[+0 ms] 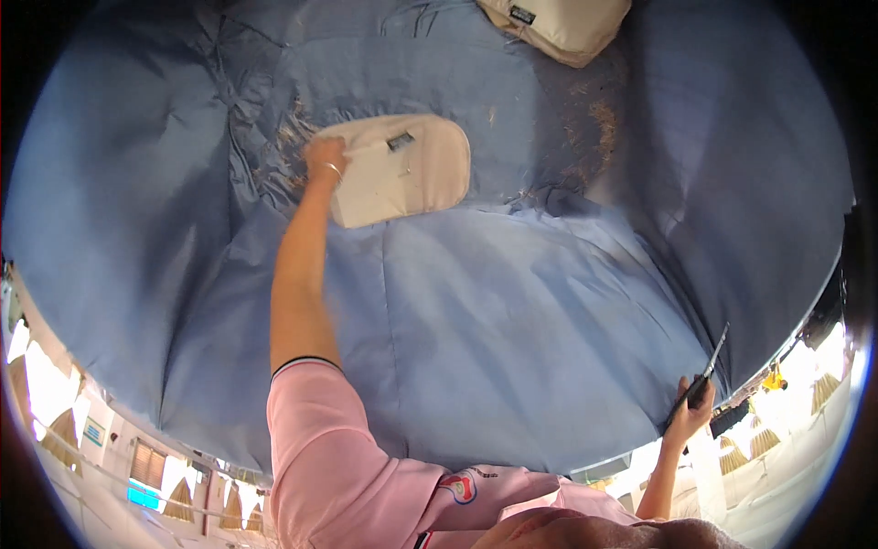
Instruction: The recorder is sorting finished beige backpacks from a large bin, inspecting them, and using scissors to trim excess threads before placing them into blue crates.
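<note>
right hand point(692, 403) near the cloth edge, fingers closed round a dark knife point(702, 380). left hand point(324, 161) further out, gripping the left end of a beige pad point(402, 170) on blue cloth point(512, 311). second beige pad point(558, 23) at far edge.

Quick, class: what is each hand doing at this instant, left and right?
Left hand: closed on the edge of the cream pad lying on the blue cloth.
Right hand: closed around dark scissors, held off the cloth's edge.
</note>
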A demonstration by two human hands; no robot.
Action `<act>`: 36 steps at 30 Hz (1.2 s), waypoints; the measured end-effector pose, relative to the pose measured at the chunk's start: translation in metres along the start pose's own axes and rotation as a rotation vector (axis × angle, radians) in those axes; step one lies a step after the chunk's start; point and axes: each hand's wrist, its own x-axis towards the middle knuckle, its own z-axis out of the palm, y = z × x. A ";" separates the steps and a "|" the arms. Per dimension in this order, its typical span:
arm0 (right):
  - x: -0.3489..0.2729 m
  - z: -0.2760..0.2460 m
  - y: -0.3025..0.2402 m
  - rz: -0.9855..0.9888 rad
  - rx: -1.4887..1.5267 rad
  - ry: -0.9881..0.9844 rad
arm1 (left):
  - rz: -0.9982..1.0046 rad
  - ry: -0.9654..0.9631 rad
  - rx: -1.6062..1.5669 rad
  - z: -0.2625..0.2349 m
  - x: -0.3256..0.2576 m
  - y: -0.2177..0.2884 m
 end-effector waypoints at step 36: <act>-0.147 -0.167 0.080 -0.214 1.129 -0.195 | 1.079 0.080 -0.075 -0.572 -0.573 0.433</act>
